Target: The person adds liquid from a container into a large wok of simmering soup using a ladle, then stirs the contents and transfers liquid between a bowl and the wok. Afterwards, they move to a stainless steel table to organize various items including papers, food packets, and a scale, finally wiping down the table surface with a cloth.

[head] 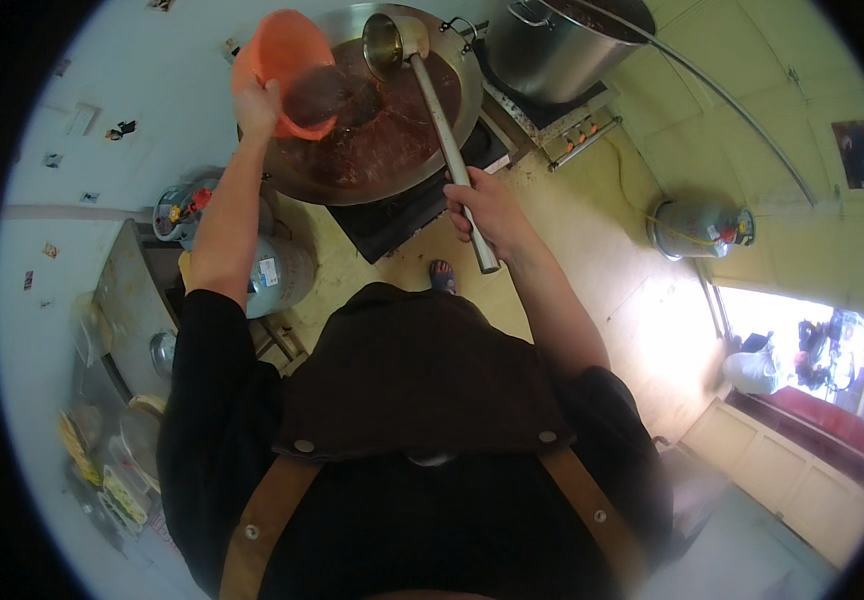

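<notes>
My left hand [258,111] grips the rim of an orange plastic basin [259,64], tilted over a wide metal wok-like pan [349,196]. Dark liquid spills from the basin's lower side into the reddish-brown liquid [394,142] that fills much of the pan. In my right hand [480,210] is the long handle of a metal ladle [435,105]. The ladle's deep round bowl is held above the pan, beside the basin, its mouth facing left. What the ladle holds, if anything, I cannot tell.
The pan sits on a black burner stand [379,229]. A tall steel stockpot [552,56] stands on a second stove to the right, with orange knobs [582,135]. Gas cylinders [282,277] crowd the left; another gas cylinder [698,227] lies towards the right wall. A metal table [128,289] is at left.
</notes>
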Available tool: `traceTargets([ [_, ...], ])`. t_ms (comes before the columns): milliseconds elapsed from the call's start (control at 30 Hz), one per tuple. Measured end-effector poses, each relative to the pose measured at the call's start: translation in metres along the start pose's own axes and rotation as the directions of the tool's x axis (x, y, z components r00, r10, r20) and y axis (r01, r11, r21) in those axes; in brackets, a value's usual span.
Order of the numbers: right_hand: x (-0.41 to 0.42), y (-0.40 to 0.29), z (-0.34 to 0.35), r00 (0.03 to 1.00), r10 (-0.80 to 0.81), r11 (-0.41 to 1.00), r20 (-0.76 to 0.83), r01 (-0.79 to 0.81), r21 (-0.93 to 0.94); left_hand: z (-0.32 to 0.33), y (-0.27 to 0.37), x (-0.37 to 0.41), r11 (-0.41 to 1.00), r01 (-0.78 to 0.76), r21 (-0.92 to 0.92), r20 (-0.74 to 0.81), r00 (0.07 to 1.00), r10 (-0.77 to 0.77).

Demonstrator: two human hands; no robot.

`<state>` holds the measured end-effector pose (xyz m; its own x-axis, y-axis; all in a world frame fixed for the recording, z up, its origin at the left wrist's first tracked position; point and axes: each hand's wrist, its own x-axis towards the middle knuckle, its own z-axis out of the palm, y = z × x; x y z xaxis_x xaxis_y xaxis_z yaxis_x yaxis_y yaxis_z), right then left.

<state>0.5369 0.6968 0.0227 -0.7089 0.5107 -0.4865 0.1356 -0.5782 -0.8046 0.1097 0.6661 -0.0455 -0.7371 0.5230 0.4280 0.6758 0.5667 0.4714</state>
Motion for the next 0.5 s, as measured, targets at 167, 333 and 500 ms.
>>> traceTargets([
  [167,0.020,0.021,-0.012,0.999,-0.014,0.997,-0.032,0.011,-0.072,-0.002,-0.004,0.009,0.978,-0.131,0.162,-0.017,0.991,0.136],
  [333,0.048,0.046,-0.009,0.996,-0.069,0.949,-0.059,0.048,-0.310,-0.019,0.004,0.001,0.959,-0.111,0.262,0.039,0.994,0.104],
  [500,0.088,0.089,-0.006,0.976,-0.203,0.814,-0.084,0.120,-0.568,-0.030,-0.001,-0.006,0.910,-0.265,0.318,0.069,0.964,0.257],
])
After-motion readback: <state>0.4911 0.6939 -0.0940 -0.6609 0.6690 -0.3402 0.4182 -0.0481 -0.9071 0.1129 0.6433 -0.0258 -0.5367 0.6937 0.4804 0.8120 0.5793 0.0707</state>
